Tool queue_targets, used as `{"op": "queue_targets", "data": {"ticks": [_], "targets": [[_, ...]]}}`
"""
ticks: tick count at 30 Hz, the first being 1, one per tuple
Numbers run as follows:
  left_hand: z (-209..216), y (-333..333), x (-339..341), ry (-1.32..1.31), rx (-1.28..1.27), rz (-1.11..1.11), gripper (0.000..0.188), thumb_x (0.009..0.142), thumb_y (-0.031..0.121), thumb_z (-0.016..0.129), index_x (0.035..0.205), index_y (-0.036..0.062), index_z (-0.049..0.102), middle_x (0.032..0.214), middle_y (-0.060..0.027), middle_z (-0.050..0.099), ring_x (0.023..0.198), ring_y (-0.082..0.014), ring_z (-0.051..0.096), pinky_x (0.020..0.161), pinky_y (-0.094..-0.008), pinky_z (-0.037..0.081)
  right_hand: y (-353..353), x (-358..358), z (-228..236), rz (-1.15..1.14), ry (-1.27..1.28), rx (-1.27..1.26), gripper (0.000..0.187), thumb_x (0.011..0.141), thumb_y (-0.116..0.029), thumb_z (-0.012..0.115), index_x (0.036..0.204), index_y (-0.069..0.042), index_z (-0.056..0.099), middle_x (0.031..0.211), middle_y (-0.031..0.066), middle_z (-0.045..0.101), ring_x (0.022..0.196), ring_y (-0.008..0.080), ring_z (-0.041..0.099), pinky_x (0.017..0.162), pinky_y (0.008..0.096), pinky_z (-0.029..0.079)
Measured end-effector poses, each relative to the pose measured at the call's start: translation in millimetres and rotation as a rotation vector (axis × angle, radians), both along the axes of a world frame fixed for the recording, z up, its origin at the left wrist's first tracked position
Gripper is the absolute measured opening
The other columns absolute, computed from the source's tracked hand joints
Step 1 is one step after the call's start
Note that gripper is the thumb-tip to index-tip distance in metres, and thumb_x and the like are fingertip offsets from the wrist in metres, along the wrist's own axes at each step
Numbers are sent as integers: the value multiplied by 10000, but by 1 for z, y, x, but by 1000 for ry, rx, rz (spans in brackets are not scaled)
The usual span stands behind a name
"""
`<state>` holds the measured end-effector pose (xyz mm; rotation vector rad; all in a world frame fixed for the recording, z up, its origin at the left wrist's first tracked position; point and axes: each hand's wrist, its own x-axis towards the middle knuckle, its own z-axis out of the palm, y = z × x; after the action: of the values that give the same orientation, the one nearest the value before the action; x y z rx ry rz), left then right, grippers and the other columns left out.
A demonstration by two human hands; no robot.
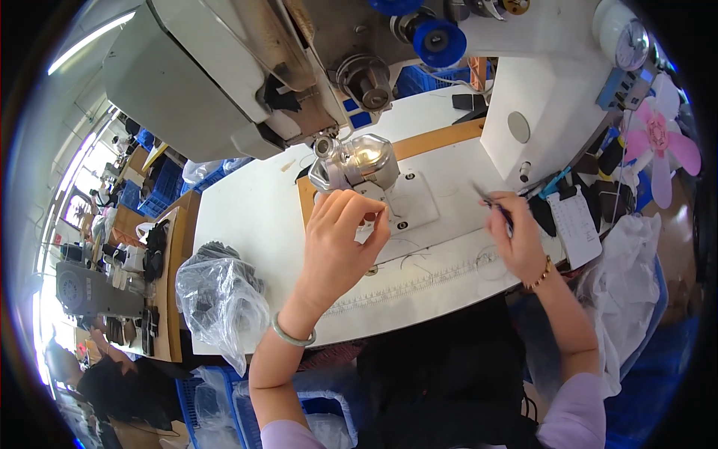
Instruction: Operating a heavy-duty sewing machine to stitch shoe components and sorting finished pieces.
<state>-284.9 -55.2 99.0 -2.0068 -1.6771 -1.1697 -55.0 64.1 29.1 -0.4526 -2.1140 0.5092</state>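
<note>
My left hand point(340, 239) is raised in front of the sewing machine's metal head point(359, 161), close to the needle area. Its thumb and index finger are pressed together, and whatever they pinch is too small or hidden to make out. To the right, my right hand point(516, 236) grips a pair of thread snips point(502, 212) with dark handles. Their blades point up and left and are blurred. Beneath the hands lies the white machine table point(419, 288) with a ruler strip point(419, 286) along its front. Loose dark threads point(415, 258) lie behind the strip.
A clear plastic bag point(221, 299) with dark pieces lies on the table's left. At the right are a white card point(574, 224), a pink fan point(658, 138) and a plastic-lined bin point(624, 292). Blue crates point(217, 404) stand below. Another person point(123, 389) is at lower left.
</note>
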Motion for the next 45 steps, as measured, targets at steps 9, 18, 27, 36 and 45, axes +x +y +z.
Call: {"op": "queue_targets", "data": {"ticks": [9,18,27,36,45], "targets": [[-1,7,12,-212,-8,41,91,747,21,679,759,49,593,677,-26,567,638,-163,533,633,-290,434,-52,-52,15,564,141,-1229,380,1008,-397,347,1046,-45,485,690,-41,401,534,28,352,474,176,284],[1,6,11,-119,-43,-43,124,715,-3,692,783,47,600,691,-23,566,644,-165,543,639,-292,422,-40,-67,16,739,393,-1579,350,953,-383,498,974,-36,538,723,-36,469,492,39,348,436,191,267],[4,6,9,-75,-41,-87,131,707,-18,686,785,48,603,678,-14,550,640,-164,538,649,-298,411,-35,-73,11,776,461,-1598,319,941,-350,516,953,-32,545,681,-17,491,455,44,344,395,184,237],[2,4,-1,-10,85,-34,139,722,-8,692,826,46,617,708,-18,566,669,-181,527,651,-311,398,-30,-67,13,748,567,-1549,333,960,-369,473,996,-39,500,722,-3,476,497,77,363,456,220,283],[2,16,-35,30,371,198,95,761,-6,687,850,8,655,761,-50,610,678,-181,528,648,-296,432,-19,-67,25,384,22,-943,250,841,-253,693,845,-66,526,669,-31,477,572,66,395,538,210,350]]}}
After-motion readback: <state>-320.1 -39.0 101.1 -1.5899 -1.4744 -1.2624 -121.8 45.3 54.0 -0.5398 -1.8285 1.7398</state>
